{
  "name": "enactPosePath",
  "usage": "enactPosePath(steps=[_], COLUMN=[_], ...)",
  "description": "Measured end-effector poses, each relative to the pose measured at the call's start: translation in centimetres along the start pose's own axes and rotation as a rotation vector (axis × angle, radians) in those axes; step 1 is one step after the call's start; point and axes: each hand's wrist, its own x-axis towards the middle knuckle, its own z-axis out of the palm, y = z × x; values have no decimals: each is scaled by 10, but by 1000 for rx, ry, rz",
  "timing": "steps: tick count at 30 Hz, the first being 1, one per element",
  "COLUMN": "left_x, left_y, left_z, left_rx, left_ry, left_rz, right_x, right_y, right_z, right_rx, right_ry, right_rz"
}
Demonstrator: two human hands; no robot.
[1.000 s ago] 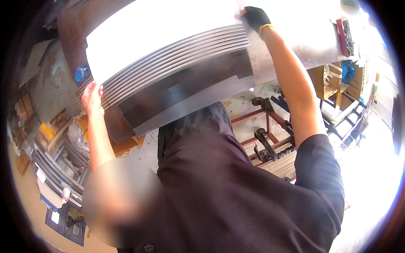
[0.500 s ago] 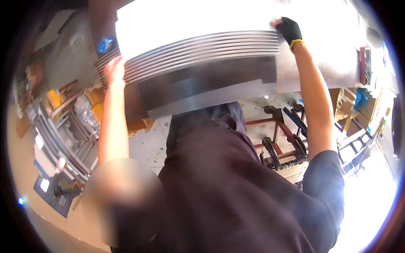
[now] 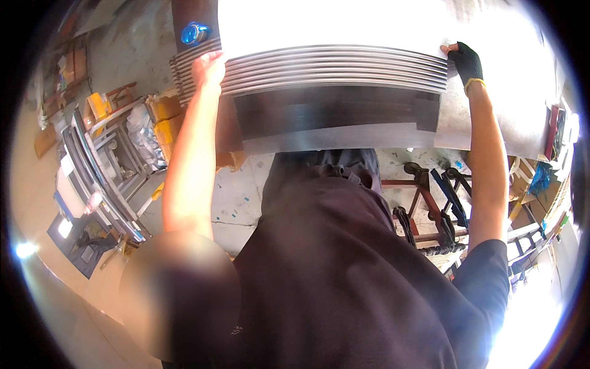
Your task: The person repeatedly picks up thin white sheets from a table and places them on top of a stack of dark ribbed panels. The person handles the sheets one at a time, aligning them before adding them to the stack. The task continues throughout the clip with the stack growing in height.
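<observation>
A bright, glare-washed sheet (image 3: 332, 24) lies across the worktop, its near edge along a row of thin, parallel metal strips (image 3: 335, 67). My bare left hand (image 3: 210, 71) is closed at the sheet's near left corner, thumb and fingers pinching its edge above the strips' left part. My right hand (image 3: 465, 60), in a black fingerless glove with a yellow band at the wrist, is closed with its fingertips near the strips' far right end. Glare hides what those fingertips grip. Nearer my body, a dark flat panel (image 3: 338, 111) with a paler grey front strip lies below the ribbed row.
A shiny blue round thing (image 3: 195, 34) sits beyond my left hand. Left of me stand grey metal frames (image 3: 114, 166) and yellow-and-brown cartons (image 3: 165, 126). A reddish metal stand (image 3: 424, 197) with black-wrapped parts is below the worktop at right. Strong glare covers the far right.
The view has turned and shifted, so the worktop appears more level and farther right. Both hands keep about the same places against the sheet and strips.
</observation>
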Motion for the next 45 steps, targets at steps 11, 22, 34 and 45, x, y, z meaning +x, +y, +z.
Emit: enactPosePath(steps=[11, 22, 34, 45], left_x=[0, -10, -25, -58], left_y=[-2, -10, -4, -45], left_z=[5, 16, 8, -44], left_rx=[-16, 274, 466, -114], left_ry=[38, 235, 271, 272], left_rz=[0, 200, 366, 330], right_x=[-2, -4, -8, -106], right_y=[1, -7, 23, -49], right_z=[1, 4, 20, 69], right_rx=[-27, -170, -448, -129], right_ry=[25, 65, 231, 482], right_rz=[-14, -20, -258, -545])
